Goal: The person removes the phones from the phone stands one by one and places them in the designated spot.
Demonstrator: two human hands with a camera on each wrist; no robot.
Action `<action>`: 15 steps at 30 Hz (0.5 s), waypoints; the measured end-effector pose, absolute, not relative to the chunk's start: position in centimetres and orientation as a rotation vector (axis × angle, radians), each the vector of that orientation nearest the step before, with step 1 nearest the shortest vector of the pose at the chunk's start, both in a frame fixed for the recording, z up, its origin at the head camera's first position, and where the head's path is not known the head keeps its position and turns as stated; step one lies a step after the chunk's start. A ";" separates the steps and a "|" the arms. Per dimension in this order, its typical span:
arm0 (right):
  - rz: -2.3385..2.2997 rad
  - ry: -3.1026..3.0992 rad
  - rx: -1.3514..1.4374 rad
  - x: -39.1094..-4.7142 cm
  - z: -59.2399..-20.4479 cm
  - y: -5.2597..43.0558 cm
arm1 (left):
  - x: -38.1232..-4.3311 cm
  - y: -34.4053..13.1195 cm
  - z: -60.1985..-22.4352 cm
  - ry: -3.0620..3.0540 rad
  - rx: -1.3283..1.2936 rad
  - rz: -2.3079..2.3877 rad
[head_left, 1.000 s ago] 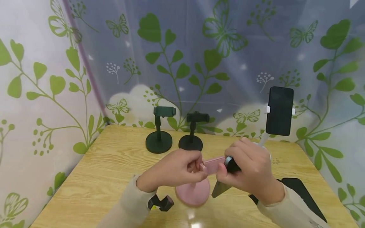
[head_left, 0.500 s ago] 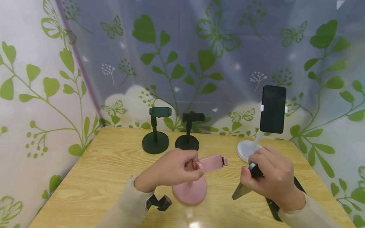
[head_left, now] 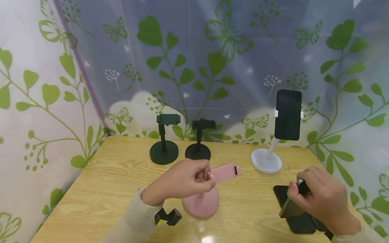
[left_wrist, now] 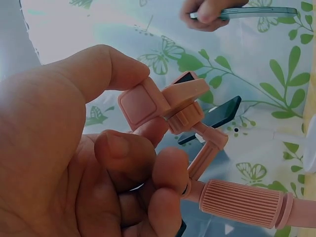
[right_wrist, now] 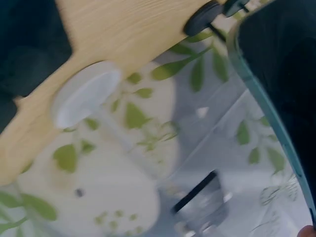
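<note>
My left hand (head_left: 183, 180) pinches the near end of the holder on a pink phone stand (head_left: 203, 206). In the left wrist view the thumb and fingers grip its square end piece (left_wrist: 140, 103), with the ribbed pink stem (left_wrist: 242, 202) beside the fingertips. The holder has no phone in it. Off to the right, my right hand (head_left: 323, 199) holds a phone (head_left: 293, 207) by its edges, tilted, over other phones on the table. The right wrist view shows that phone's teal side and dark screen (right_wrist: 286, 84) up close.
Two dark phones (head_left: 300, 222) lie on the wooden table (head_left: 121, 202) below the right hand. A white stand (head_left: 264, 162) bearing an upright phone (head_left: 288, 114) is at the back right. Dark green (head_left: 164, 153) and black (head_left: 197, 152) stands are near the curtain.
The right hand has carried the phone away from the pink holder, rightward over the phones on the table. The left hand keeps its pinch on the holder.
</note>
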State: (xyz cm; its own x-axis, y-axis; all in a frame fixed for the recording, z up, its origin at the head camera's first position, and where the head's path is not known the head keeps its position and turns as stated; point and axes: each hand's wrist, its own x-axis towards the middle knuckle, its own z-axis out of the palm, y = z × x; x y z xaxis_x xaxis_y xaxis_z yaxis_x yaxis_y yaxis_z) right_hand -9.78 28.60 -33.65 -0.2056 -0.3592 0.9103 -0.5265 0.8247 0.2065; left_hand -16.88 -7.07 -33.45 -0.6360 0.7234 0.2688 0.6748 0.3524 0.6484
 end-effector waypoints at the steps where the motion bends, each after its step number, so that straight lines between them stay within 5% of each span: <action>1: 0.162 -1.825 0.660 -9.7 -33.8 29.2 | -16.9 -7.0 -33.5 2.529 1.310 1.163; 15: -0.170 -2.096 0.511 -10.6 -36.2 41.2 | -16.8 -6.9 -33.3 2.504 1.305 1.172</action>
